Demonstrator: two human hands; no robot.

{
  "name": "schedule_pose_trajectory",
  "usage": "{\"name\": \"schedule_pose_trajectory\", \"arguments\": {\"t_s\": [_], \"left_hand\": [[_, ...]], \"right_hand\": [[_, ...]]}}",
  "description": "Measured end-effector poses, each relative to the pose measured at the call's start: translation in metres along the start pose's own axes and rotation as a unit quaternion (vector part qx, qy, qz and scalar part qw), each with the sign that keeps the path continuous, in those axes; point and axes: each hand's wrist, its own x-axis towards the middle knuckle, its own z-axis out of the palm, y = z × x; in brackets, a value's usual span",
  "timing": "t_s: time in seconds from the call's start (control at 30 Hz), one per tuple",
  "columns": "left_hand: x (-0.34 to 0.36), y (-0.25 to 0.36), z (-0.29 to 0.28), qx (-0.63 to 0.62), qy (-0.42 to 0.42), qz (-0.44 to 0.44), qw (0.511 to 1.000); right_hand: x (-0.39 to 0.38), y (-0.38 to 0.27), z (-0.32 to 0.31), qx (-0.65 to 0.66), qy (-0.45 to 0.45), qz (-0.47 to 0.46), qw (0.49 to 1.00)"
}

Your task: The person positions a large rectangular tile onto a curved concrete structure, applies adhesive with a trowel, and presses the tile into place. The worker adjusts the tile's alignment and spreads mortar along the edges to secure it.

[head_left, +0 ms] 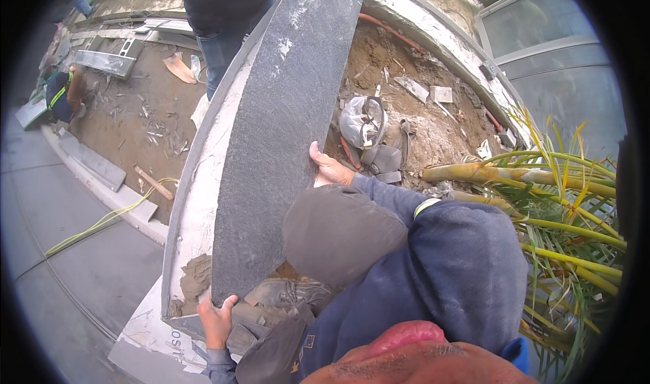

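Nearest, at 7 o'clock, the left hand (217,322) has its grip grasping the near corner of a long, dark gray slab (277,113), the thumb apart from the fingers. Just beyond it, at 8 o'clock, a patch of brown mortar (195,274) lies on the white-coated ledge (220,130) under the slab's left side. Close to the middle of the view, beyond a gray-clad knee (345,234), the right hand (332,169) has its grip grasping the slab's right edge, some fingers hidden. The slab runs from 7 o'clock away to 12 o'clock.

Past the right hand, at 1 o'clock, a whitish bucket (362,121) stands on the dirt (372,62). Palm stems (487,174) reach in from 3 o'clock. Farther, at 11 o'clock, a co-worker in dark clothing (227,12) stands beside the slab; another, a crouched co-worker (62,96), is at 10 o'clock. Glass panes (542,18) rise at 2 o'clock.
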Motion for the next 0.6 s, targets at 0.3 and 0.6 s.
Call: {"name": "schedule_pose_trajectory", "arguments": {"t_s": [0.3,0.6], "left_hand": [[-0.006,0.013,0.005,0.022,0.048,0.003,0.999],[-0.010,0.021,0.004,0.050,0.040,-0.019,0.998]], "right_hand": [[0.016,0.021,-0.013,-0.050,0.082,-0.034,0.995],[0.022,0.025,-0.019,-0.045,0.101,-0.046,0.993]]}}
